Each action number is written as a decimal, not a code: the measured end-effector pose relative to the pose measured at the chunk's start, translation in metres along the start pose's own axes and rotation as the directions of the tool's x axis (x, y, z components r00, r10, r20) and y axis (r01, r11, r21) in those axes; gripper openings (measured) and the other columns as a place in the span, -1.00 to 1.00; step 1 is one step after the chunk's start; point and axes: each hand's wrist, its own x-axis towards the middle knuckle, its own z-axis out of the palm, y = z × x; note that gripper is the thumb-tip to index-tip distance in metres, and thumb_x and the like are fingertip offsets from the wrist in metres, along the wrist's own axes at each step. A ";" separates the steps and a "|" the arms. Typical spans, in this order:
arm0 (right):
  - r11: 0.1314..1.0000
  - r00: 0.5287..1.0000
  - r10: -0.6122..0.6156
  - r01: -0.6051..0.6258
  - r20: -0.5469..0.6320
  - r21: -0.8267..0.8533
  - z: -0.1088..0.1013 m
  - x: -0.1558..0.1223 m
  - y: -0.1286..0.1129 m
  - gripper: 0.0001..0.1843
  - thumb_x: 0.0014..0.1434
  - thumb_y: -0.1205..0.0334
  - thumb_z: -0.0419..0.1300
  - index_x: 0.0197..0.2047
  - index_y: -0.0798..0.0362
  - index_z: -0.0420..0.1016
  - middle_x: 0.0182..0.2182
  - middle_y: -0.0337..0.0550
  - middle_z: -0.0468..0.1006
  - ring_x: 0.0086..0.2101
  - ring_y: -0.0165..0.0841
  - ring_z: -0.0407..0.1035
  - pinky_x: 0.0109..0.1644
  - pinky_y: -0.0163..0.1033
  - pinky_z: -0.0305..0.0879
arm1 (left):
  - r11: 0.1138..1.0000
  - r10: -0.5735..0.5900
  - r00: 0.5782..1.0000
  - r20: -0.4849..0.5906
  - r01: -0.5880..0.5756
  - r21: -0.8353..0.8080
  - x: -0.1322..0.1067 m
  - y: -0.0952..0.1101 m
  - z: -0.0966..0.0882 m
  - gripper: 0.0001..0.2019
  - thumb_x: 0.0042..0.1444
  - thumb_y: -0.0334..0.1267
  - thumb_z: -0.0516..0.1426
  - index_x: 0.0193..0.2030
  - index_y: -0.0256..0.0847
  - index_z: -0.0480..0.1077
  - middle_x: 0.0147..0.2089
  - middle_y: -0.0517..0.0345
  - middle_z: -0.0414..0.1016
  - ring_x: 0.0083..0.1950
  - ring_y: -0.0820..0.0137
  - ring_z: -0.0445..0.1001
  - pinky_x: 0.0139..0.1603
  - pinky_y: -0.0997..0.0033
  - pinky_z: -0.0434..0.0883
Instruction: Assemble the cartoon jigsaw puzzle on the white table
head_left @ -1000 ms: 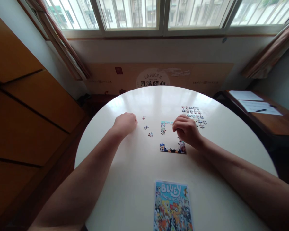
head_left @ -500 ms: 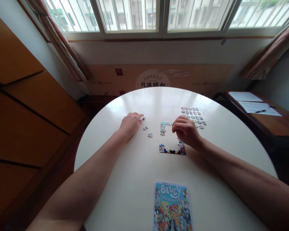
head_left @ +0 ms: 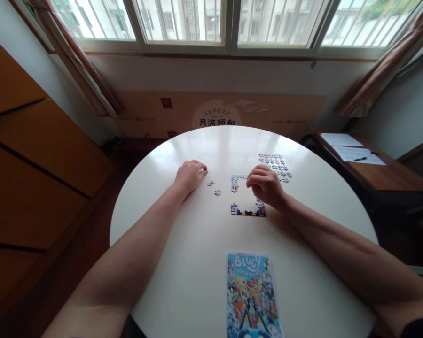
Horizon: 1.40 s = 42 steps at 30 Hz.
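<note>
My left hand (head_left: 191,176) rests on the white table, its thumb and fingers closing on a puzzle piece that they mostly cover. Two loose puzzle pieces, a nearer one (head_left: 217,193) and a farther one (head_left: 210,183), lie just right of it. My right hand (head_left: 267,186) is over the right side of a partly joined puzzle border (head_left: 248,213), fingers curled together; whatever they may hold is hidden. The border has a gap on its left side, and its upper right part is behind the hand. Beyond the right hand, loose pieces (head_left: 275,159) stand in rows.
A colourful Bluey picture sheet (head_left: 252,291) lies near the front of the round white table (head_left: 183,253). To the right, a brown side table (head_left: 402,171) bears papers (head_left: 359,155) and a pen. A cabinet (head_left: 38,169) stands at left, windows ahead.
The view has shifted slightly. My left fingertips have closed over the piece that showed beside them before. My right hand stays curled over the border.
</note>
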 end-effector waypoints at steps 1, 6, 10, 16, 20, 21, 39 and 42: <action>1.000 1.000 -0.018 0.018 -0.005 -0.014 -0.001 0.002 0.000 -0.66 0.04 0.59 0.04 -0.57 -0.02 0.39 -0.51 -0.22 0.53 -0.40 -0.30 0.35 -0.25 -0.15 0.29 | 1.000 0.000 1.000 0.001 0.000 0.003 0.000 0.000 0.000 -0.74 0.30 -0.21 0.10 -0.02 -0.13 0.59 0.11 -0.03 0.54 0.16 0.10 0.39 0.22 0.12 0.34; 0.999 0.999 -0.035 0.035 -0.014 -0.039 -0.013 0.016 -0.010 -0.67 0.06 0.57 0.05 -0.56 -0.03 0.38 -0.52 -0.24 0.52 -0.42 -0.30 0.34 -0.26 -0.12 0.31 | 1.000 0.004 1.000 -0.009 -0.004 0.010 -0.002 -0.003 -0.001 -0.78 0.27 -0.16 0.14 -0.08 -0.16 0.57 0.09 -0.05 0.54 0.14 0.11 0.41 0.20 0.13 0.36; 0.995 0.996 0.073 -0.070 -0.047 0.064 -0.026 0.021 -0.031 -0.65 0.06 0.57 0.03 -0.56 -0.05 0.38 -0.52 -0.26 0.50 -0.43 -0.32 0.36 -0.28 -0.11 0.34 | 0.999 -0.014 1.000 -0.016 0.014 -0.033 -0.001 -0.004 0.001 -0.80 0.21 -0.16 0.20 -0.09 -0.16 0.56 0.05 -0.07 0.55 0.08 0.11 0.44 0.14 0.13 0.38; 0.978 0.979 0.188 -0.179 -0.076 0.103 -0.031 0.009 -0.047 -0.65 0.08 0.55 0.03 -0.57 -0.06 0.39 -0.52 -0.25 0.49 -0.41 -0.32 0.39 -0.28 -0.09 0.35 | 0.970 -0.038 0.994 -0.101 0.013 -0.241 0.004 -0.004 0.008 -0.89 0.08 -0.28 0.28 -0.23 -0.15 0.51 -0.20 0.08 0.60 -0.16 0.28 0.50 -0.07 0.27 0.42; 0.991 0.992 0.119 -0.121 0.040 0.064 -0.030 -0.003 -0.041 -0.65 0.12 0.52 0.05 -0.57 -0.06 0.39 -0.51 -0.24 0.51 -0.41 -0.31 0.39 -0.32 -0.10 0.34 | 0.870 -0.106 0.987 -0.120 0.033 -0.492 0.003 0.001 0.005 -0.91 0.07 -0.32 0.30 -0.29 -0.22 0.48 -0.25 0.05 0.62 -0.24 0.35 0.51 -0.18 0.32 0.45; 0.992 0.993 0.111 -0.114 0.043 0.058 -0.030 -0.005 -0.039 -0.65 0.12 0.52 0.05 -0.56 -0.06 0.40 -0.51 -0.24 0.52 -0.41 -0.31 0.39 -0.32 -0.10 0.34 | 0.826 -0.122 0.987 -0.108 0.040 -0.562 0.002 0.006 0.003 -0.91 0.10 -0.34 0.28 -0.26 -0.24 0.48 -0.24 0.02 0.62 -0.26 0.37 0.52 -0.21 0.33 0.45; 0.961 0.960 0.268 -0.260 -0.085 0.095 -0.020 -0.005 -0.044 -0.53 0.25 0.31 0.26 0.20 -0.10 0.30 -0.25 -0.19 0.62 -0.32 -0.29 0.50 -0.18 -0.10 0.50 | 0.457 0.008 0.940 0.341 0.300 -0.837 -0.032 0.093 -0.016 -0.88 0.14 -0.32 0.26 -0.19 -0.23 0.45 -0.30 0.06 0.66 -0.35 0.40 0.57 -0.34 0.42 0.38; 0.964 0.966 0.252 -0.245 -0.055 0.107 -0.017 -0.007 -0.042 -0.52 0.24 0.31 0.28 0.19 -0.10 0.32 -0.25 -0.18 0.62 -0.29 -0.27 0.52 -0.17 -0.09 0.50 | 0.442 0.014 0.931 0.366 0.322 -0.837 -0.032 0.092 -0.015 -0.87 0.15 -0.32 0.26 -0.17 -0.23 0.46 -0.32 0.07 0.66 -0.36 0.40 0.57 -0.33 0.41 0.39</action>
